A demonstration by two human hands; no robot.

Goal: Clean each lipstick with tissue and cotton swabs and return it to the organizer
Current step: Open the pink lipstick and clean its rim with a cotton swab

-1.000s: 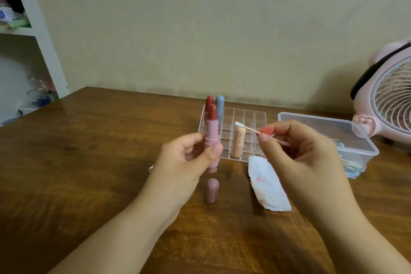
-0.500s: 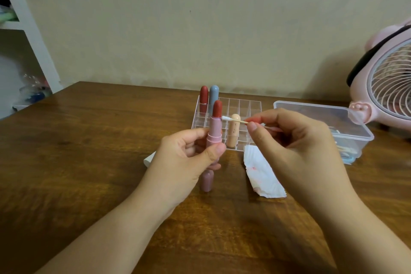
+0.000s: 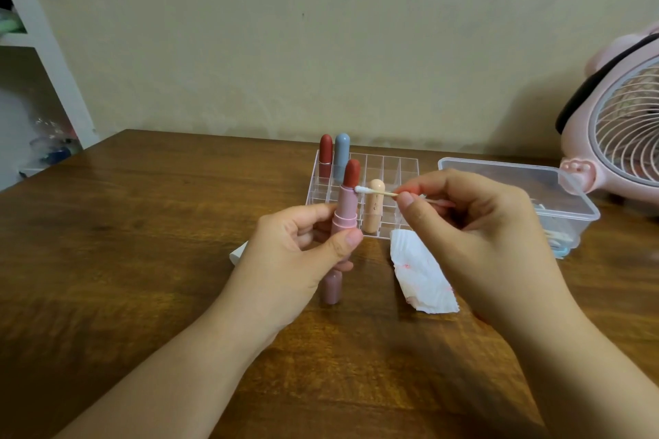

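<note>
My left hand (image 3: pixel 303 253) grips an uncapped pink lipstick (image 3: pixel 345 207) upright, its red bullet showing on top. My right hand (image 3: pixel 478 224) pinches a cotton swab (image 3: pixel 374 191) whose white tip touches the rim of the pink tube just below the bullet. The lipstick's pink cap (image 3: pixel 332 287) stands on the table below my left hand. A stained white tissue (image 3: pixel 420 271) lies by my right hand. Behind stands the clear organizer (image 3: pixel 392 167), holding a red lipstick (image 3: pixel 325 153), a blue one (image 3: pixel 341 153) and a peach one (image 3: pixel 372 210).
A clear plastic box (image 3: pixel 556 189) with swabs stands at the right, a pink desk fan (image 3: pixel 620 139) behind it. A small white object (image 3: pixel 238 253) peeks out left of my left hand. White shelves (image 3: pixel 42 46) stand at the far left. The wooden table (image 3: pixel 124 224) runs to the wall.
My right hand has brought the swab leftward until its tip touches the lipstick tube; before, it was held apart near the peach lipstick. The left hand keeps holding the lipstick.
</note>
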